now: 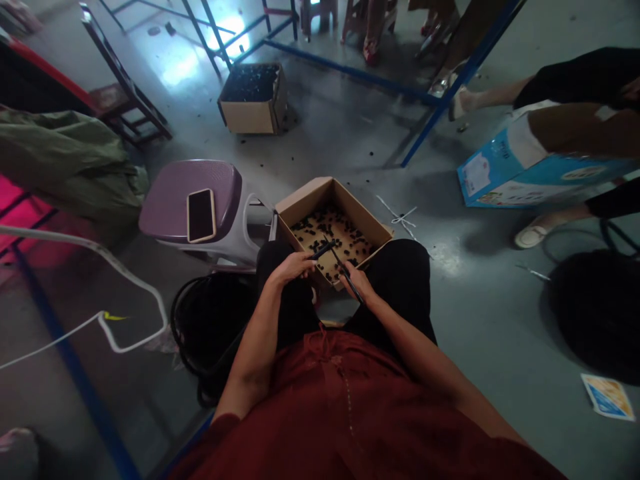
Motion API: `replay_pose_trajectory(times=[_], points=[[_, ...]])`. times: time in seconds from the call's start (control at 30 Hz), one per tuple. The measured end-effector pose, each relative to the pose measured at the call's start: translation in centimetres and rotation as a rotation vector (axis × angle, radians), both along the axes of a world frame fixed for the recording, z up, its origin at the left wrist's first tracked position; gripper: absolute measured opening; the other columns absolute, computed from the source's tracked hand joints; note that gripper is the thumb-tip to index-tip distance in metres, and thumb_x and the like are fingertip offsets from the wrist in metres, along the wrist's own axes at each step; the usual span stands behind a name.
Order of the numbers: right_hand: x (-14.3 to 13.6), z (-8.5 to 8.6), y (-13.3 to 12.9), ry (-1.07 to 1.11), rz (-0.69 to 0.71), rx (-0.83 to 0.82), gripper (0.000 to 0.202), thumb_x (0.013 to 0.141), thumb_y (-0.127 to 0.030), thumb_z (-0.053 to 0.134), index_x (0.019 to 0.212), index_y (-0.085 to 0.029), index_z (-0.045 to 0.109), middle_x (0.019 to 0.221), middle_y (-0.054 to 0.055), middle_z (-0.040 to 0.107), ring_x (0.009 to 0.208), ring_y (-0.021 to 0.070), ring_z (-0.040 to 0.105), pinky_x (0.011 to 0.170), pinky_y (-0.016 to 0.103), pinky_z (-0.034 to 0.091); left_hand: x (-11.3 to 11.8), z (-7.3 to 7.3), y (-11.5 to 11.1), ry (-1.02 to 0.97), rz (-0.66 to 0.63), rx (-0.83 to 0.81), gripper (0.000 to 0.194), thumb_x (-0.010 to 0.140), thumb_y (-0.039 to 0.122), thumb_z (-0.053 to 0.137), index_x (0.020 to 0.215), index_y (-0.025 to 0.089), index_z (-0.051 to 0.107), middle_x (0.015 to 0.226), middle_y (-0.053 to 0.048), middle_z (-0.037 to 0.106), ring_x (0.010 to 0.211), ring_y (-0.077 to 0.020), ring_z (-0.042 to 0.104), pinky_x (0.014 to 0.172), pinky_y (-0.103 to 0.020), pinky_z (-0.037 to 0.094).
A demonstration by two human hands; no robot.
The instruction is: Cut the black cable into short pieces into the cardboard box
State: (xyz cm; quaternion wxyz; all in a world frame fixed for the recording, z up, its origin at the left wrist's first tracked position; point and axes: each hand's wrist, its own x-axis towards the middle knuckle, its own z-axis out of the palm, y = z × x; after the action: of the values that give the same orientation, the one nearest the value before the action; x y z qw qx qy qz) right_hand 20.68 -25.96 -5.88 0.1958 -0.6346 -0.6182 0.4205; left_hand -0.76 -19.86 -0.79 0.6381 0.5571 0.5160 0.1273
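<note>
My left hand [294, 267] is closed on a short black stick-like piece [321, 251], which points right over an open cardboard box [364, 211]. My right hand [358, 283] grips a long, slim, dark tool [354, 288]; its thin tip meets or nearly meets the end of the black piece. I cannot make out the tool's exact kind. Many small black bits [345, 230] lie scattered on the bottom of the box, which stands on the floor between and in front of my knees.
A purple-topped stool [170, 193] at the left bears a phone [201, 215]. Beyond stands a carton [250, 117] filled with dark bits. A blue carton [530, 177] and another person's legs are at the right. Black coils [600, 307] lie on the floor; blue frame bars [350, 67] cross behind.
</note>
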Motion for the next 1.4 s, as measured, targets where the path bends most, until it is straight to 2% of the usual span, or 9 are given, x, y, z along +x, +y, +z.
replay_pose_trajectory(times=[0.1, 0.23, 0.3, 0.83, 1.1, 1.3, 1.4], points=[[0.0, 0.0, -0.1, 0.009, -0.004, 0.023, 0.029, 0.075, -0.023, 0.047, 0.102, -0.021, 0.057, 0.081, 0.002, 0.064, 0.071, 0.0160, 0.059, 0.070, 0.025, 0.043, -0.1, 0.1, 0.3, -0.063, -0.005, -0.026, 0.025, 0.077, 0.030, 0.056, 0.089, 0.009, 0.062, 0.065, 0.001, 0.055, 0.044, -0.0023, 0.041, 0.040, -0.014, 0.030], [-0.1, 0.0, -0.2, 0.002, -0.015, 0.032, 0.026, 0.077, -0.024, 0.045, 0.100, -0.020, 0.057, 0.080, 0.002, 0.064, 0.068, 0.0149, 0.057, 0.070, 0.025, 0.043, 0.0, 0.3, 0.8, -0.159, 0.045, -0.123, 0.044, 0.077, 0.032, 0.058, 0.115, 0.009, 0.057, 0.068, 0.001, 0.056, 0.045, -0.0021, 0.041, 0.040, -0.015, 0.030], [-0.1, 0.0, -0.2, -0.003, -0.022, 0.030, 0.026, 0.078, -0.024, 0.045, 0.100, -0.019, 0.057, 0.078, 0.002, 0.063, 0.066, 0.0148, 0.057, 0.068, 0.025, 0.043, 0.1, 0.3, 0.9, -0.182, 0.066, -0.147, 0.049, 0.077, 0.032, 0.059, 0.120, 0.009, 0.054, 0.069, 0.001, 0.056, 0.045, -0.0023, 0.041, 0.040, -0.016, 0.030], [0.2, 0.2, -0.2, -0.109, 0.009, 0.049, 0.019, 0.078, -0.023, 0.045, 0.094, -0.020, 0.055, 0.076, 0.004, 0.063, 0.071, 0.0186, 0.060, 0.065, 0.024, 0.041, 0.3, 0.0, 1.1, -0.192, 0.093, -0.201, 0.047, 0.077, 0.027, 0.062, 0.119, 0.009, 0.056, 0.066, 0.001, 0.056, 0.044, -0.0023, 0.042, 0.040, -0.015, 0.030], [0.2, -0.4, -0.2, -0.109, -0.002, 0.038, 0.019, 0.075, -0.020, 0.049, 0.093, -0.019, 0.055, 0.080, 0.004, 0.065, 0.075, 0.0179, 0.061, 0.068, 0.022, 0.041, 0.2, -0.6, 1.3, -0.245, 0.110, -0.195, 0.046, 0.077, 0.028, 0.061, 0.119, 0.009, 0.056, 0.067, 0.001, 0.056, 0.045, -0.0022, 0.040, 0.040, -0.015, 0.029], [0.2, -1.0, 0.1, -0.045, -0.103, 0.006, 0.014, 0.076, -0.026, 0.050, 0.087, -0.020, 0.054, 0.070, 0.001, 0.059, 0.065, 0.0163, 0.056, 0.065, 0.025, 0.041, 0.1, -0.4, 1.3, -0.297, 0.135, -0.214, 0.052, 0.077, 0.027, 0.063, 0.125, 0.011, 0.053, 0.066, 0.001, 0.055, 0.044, -0.0026, 0.041, 0.040, -0.015, 0.030], [0.2, -1.6, 0.1, 0.155, -0.209, -0.052, 0.015, 0.074, -0.032, 0.051, 0.085, -0.021, 0.051, 0.062, -0.003, 0.053, 0.054, 0.0126, 0.050, 0.057, 0.024, 0.041, 0.0, -0.4, 1.3, -0.321, 0.171, -0.217, 0.054, 0.076, 0.028, 0.064, 0.126, 0.011, 0.051, 0.067, 0.001, 0.055, 0.044, -0.0025, 0.042, 0.040, -0.015, 0.030]])
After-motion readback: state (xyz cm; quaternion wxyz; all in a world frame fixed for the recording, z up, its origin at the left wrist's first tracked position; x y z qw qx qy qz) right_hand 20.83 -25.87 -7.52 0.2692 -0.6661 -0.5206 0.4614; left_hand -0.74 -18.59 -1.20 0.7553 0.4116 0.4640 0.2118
